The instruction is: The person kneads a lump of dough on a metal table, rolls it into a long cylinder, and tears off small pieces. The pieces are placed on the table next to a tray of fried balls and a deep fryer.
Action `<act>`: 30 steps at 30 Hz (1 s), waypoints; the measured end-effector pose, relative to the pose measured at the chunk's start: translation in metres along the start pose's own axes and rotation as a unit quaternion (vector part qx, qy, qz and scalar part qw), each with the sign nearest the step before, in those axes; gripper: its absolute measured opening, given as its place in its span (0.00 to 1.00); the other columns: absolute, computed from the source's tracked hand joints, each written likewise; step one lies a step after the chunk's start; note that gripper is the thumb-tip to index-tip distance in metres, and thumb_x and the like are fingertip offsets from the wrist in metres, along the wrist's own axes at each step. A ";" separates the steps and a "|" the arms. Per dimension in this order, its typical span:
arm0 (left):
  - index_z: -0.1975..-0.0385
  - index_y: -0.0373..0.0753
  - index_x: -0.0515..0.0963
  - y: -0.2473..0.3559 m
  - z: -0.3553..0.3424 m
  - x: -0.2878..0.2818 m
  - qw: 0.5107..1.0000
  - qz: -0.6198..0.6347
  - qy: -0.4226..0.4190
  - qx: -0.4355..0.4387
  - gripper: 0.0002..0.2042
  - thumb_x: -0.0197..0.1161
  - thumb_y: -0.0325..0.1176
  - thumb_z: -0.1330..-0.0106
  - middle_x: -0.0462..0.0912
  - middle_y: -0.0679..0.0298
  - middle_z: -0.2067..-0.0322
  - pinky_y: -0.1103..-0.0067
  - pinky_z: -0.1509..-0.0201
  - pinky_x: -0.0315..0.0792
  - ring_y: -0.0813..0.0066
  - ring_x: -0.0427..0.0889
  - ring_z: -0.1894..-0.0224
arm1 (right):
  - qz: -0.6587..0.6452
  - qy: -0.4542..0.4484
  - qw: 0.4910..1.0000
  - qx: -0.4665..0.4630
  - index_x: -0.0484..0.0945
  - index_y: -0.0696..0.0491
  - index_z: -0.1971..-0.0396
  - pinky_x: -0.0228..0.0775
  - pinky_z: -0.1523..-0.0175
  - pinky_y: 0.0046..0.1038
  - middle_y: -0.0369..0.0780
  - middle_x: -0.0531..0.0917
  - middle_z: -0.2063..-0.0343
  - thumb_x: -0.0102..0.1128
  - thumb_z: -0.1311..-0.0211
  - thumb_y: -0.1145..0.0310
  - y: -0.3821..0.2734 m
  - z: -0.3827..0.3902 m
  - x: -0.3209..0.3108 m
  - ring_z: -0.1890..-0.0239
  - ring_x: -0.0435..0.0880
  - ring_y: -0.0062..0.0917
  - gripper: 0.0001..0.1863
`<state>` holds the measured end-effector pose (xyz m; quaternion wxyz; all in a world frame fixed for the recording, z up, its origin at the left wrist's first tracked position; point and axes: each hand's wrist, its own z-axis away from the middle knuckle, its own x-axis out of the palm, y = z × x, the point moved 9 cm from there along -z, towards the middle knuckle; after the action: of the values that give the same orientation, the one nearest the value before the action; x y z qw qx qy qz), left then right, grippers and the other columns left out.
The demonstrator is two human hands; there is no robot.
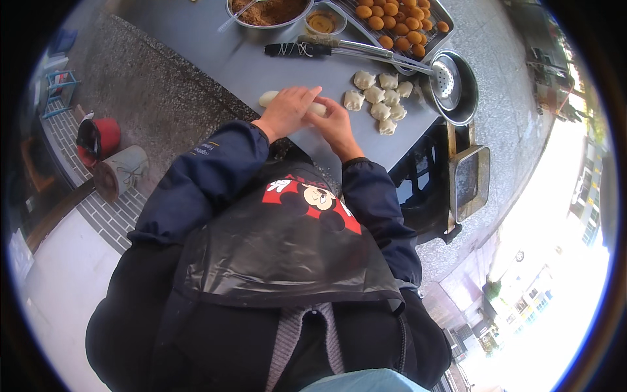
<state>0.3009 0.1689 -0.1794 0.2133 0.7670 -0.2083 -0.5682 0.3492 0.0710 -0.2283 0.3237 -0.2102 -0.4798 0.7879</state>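
A pale roll of dough (266, 98) lies at the near edge of the steel table. My left hand (286, 112) is wrapped over its middle, so that the left end sticks out past the hand. Fingers of my right hand (336, 127) close around the roll's right end, close to my left fingertips. Part of the dough is hidden under both hands. Just to the right, several lumpy pieces of white dough (374, 95) sit in a loose cluster on the table.
Beyond are a bowl of brown crumbly filling (277, 12) with a spoon, a small tub (321, 23), and a tray of browned balls (400, 23). A skimmer (443, 77) rests in a metal bowl (465, 91). A dark fryer (424, 176) with a wire basket (471, 183) stands at right.
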 end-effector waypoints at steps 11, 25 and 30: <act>0.66 0.41 0.74 0.002 -0.019 0.033 0.986 -0.095 -0.117 -0.077 0.14 0.68 0.37 0.50 0.82 0.61 0.65 0.66 0.57 0.72 0.61 0.80 0.59 | -0.112 0.058 0.992 0.018 0.78 0.61 0.51 0.74 0.58 0.20 0.35 0.82 0.64 0.69 0.42 0.75 -0.016 0.038 -0.024 0.62 0.81 0.17 0.19; 0.49 0.40 0.74 -0.010 -0.001 0.018 0.993 0.031 -0.114 -0.024 0.28 0.76 0.38 0.51 0.79 0.60 0.57 0.67 0.48 0.74 0.58 0.79 0.54 | 0.108 0.133 0.971 -0.170 0.71 0.59 0.38 0.75 0.46 0.30 0.45 0.80 0.48 0.70 0.42 0.73 -0.021 0.033 -0.052 0.46 0.80 0.30 0.31; 0.53 0.40 0.76 0.007 0.001 0.007 0.998 0.047 -0.030 0.011 0.24 0.75 0.38 0.50 0.81 0.60 0.56 0.66 0.51 0.75 0.59 0.81 0.55 | -0.016 0.019 0.999 -0.022 0.74 0.64 0.44 0.76 0.53 0.22 0.39 0.84 0.58 0.69 0.42 0.71 0.006 0.017 -0.010 0.57 0.82 0.20 0.27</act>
<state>0.3009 0.1593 -0.1813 0.2246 0.7414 -0.2566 -0.5780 0.3433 0.0513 -0.2257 0.3406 -0.2249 -0.4944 0.7675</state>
